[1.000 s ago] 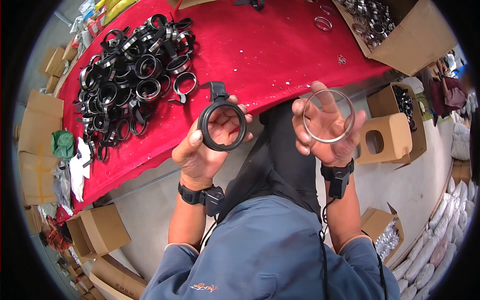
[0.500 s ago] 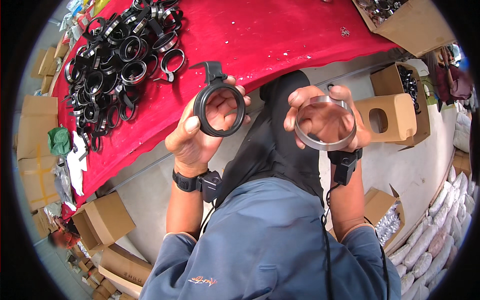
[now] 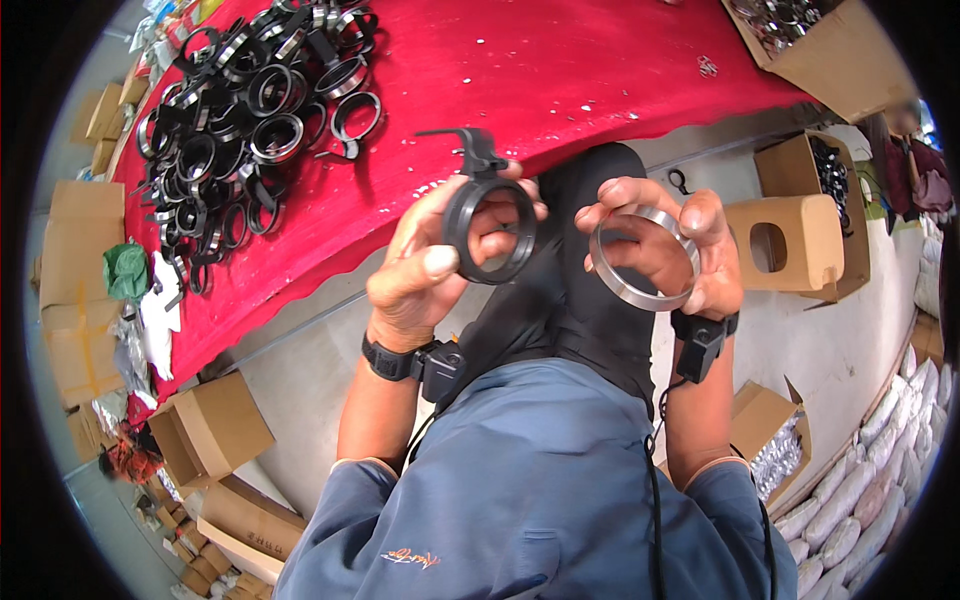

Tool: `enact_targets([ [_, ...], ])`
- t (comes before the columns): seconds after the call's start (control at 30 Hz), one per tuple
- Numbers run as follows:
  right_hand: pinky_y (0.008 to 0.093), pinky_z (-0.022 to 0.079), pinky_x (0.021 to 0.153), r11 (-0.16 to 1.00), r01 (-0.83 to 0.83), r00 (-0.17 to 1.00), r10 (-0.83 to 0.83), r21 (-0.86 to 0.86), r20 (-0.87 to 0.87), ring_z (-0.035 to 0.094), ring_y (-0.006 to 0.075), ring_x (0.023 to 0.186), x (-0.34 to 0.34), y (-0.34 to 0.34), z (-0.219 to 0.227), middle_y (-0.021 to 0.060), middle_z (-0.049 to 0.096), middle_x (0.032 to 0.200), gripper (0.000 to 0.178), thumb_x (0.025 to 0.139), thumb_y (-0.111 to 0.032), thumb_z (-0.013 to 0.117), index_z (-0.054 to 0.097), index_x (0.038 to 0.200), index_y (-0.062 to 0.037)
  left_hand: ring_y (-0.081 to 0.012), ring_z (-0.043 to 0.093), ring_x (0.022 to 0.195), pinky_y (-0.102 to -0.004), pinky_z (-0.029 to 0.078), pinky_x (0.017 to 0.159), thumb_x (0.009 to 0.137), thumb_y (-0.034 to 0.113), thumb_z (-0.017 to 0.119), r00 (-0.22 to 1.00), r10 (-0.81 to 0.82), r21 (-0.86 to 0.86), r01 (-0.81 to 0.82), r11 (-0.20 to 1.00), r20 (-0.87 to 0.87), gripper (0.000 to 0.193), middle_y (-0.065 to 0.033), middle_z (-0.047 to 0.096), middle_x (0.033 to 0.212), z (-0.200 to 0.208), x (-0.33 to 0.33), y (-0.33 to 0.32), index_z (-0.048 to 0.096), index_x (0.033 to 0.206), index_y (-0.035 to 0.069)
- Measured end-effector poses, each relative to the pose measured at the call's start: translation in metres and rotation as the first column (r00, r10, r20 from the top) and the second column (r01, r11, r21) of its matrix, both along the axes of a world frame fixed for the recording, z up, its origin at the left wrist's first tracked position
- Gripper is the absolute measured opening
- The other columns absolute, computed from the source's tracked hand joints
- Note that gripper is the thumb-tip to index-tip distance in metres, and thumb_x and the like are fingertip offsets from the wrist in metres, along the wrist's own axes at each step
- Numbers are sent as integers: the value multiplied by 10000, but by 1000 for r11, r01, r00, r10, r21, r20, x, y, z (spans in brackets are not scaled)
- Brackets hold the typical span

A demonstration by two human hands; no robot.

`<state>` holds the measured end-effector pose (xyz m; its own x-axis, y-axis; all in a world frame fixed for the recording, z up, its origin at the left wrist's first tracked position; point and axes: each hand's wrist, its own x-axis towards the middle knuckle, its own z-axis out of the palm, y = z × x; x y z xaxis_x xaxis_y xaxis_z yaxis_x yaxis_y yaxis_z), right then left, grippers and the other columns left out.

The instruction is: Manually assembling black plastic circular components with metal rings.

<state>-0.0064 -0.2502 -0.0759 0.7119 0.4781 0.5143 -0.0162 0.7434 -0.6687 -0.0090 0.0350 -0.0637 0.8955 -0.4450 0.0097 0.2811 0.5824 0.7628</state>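
Observation:
My left hand [image 3: 408,280] is closed around a black ring with a bent handle-like tab [image 3: 459,238], held upright with the tab pointing up and left. My right hand [image 3: 720,262] grips a thin silver metal ring [image 3: 640,298] by its edge, tilted beside the black one. A narrow gap separates the two rings above my lap. To the left, a heap of black tabbed rings [image 3: 275,138], several with silver bands, lies on the red-covered table [image 3: 500,75].
An open carton of metal parts [image 3: 835,50] sits at the table's far right. On the floor at right are a carton of black parts [image 3: 850,225], a small black ring [image 3: 679,181] and a carton of silvery pieces [image 3: 765,415]. Another open carton [image 3: 215,430] stands lower left.
My left hand has carried the black ring rightward, nearer the metal ring, and turned it slightly. The metal ring is tilted differently in my right hand, whose fingers have shifted.

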Motion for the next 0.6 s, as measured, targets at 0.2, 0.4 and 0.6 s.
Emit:
enact_targets([
  [0.2, 577, 548, 1105, 958, 194, 958, -232, -210, -171, 539, 492, 1424, -18, 11, 27, 322, 447, 1589, 849, 961, -333, 832, 366, 1648, -155, -352, 600, 1400, -475, 504, 1150, 798, 291, 908, 999, 14, 28, -16, 999, 50, 921, -266, 574, 1518, 2, -1, -12, 487, 1534, -68],
  [0.4, 566, 562, 1096, 928, 266, 871, -348, -262, -347, 541, 490, 1425, -27, 18, 25, 312, 421, 1617, 894, 1014, -350, 774, 251, 1706, -138, -323, 596, 1398, -468, 494, 1180, 787, 131, 953, 984, 19, 127, -42, 991, 178, 913, -244, 559, 1542, 0, 4, -14, 474, 1536, -74],
  [0.6, 458, 610, 1014, 851, 297, 891, -411, -434, -195, 599, 398, 1377, -34, 10, 27, 289, 330, 1686, 1001, 954, -374, 810, 226, 1710, -73, -317, 596, 1408, -459, 472, 1197, 765, 218, 975, 976, -33, 248, -22, 968, 215, 970, -224, 582, 1529, 2, -1, -12, 474, 1549, -59],
])
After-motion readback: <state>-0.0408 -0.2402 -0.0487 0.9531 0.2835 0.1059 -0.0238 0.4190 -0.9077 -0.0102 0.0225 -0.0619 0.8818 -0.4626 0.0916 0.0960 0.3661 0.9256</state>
